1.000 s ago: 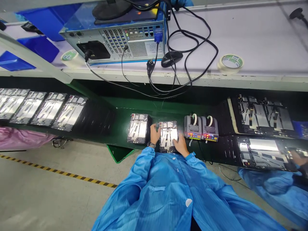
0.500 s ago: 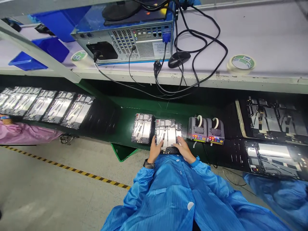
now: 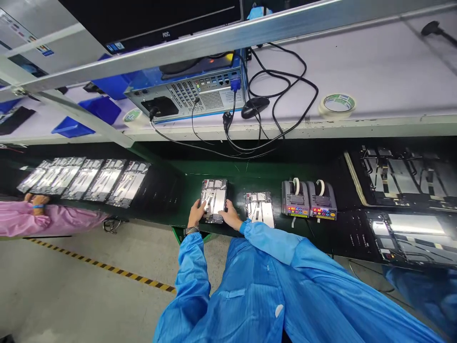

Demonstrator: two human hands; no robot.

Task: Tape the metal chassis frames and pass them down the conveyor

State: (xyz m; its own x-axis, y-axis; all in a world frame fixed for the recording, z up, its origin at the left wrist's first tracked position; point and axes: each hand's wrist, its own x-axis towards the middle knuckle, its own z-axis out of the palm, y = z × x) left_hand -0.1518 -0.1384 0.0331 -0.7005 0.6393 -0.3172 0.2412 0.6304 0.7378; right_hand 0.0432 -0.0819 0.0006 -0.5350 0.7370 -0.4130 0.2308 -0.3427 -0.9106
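An opened tablet (image 3: 214,197), its silver battery plates and dark circuit parts exposed, lies on the green and black bench in front of me, seemingly atop a stack. My left hand (image 3: 196,213) grips its lower left edge, thumb on the face. At the lower right edge, my right hand (image 3: 231,216) holds it the same way. Whether it fully rests on what is under it I cannot tell. Just right of my hands lies another opened tablet (image 3: 259,207), partly covered by my right sleeve.
Two grey tape dispensers (image 3: 294,197) with lit displays stand to the right. More opened tablets (image 3: 128,185) line the left, near a co-worker's hands (image 3: 37,200). Large opened devices (image 3: 410,233) lie far right. Cables (image 3: 300,121) hang from the shelf, which bears a computer case (image 3: 200,97).
Both hands have moved left with the opened tablet, bringing it over the place where the left one lay. The tablet that was partly beneath it now shows. The view has shifted.
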